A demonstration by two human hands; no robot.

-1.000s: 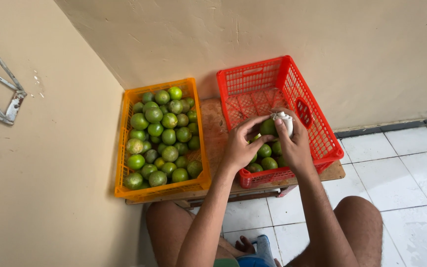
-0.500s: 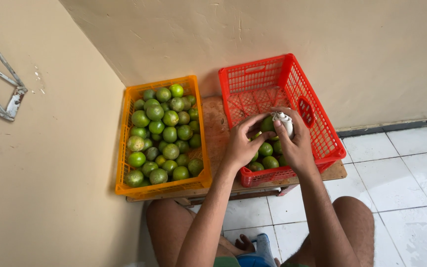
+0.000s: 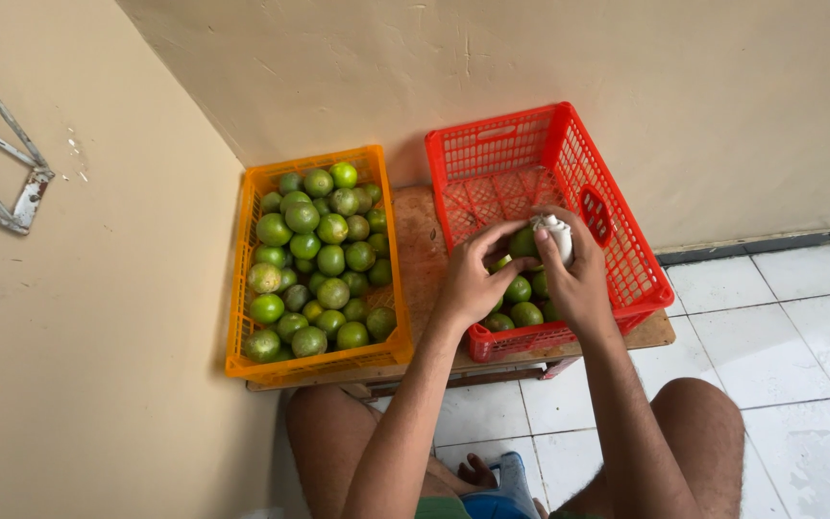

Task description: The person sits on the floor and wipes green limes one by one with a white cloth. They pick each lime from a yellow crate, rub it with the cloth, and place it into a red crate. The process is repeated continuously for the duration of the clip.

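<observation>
Hands meet over a red crate (image 3: 617, 259) on a low table (image 3: 415, 240). The left hand (image 3: 473, 279) grips a green lime (image 3: 523, 242); the right hand (image 3: 583, 279) presses a white cloth (image 3: 557, 235) against it. Wiping goes best if the lime is turned steadily. Beside them, an orange crate (image 3: 242, 288) brims with limes.

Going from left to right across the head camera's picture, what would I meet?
Metal bracket on the wall → orange crate full of green limes → left hand → lime held between both hands → right hand with a white cloth → red crate side → white floor tiles.
</observation>
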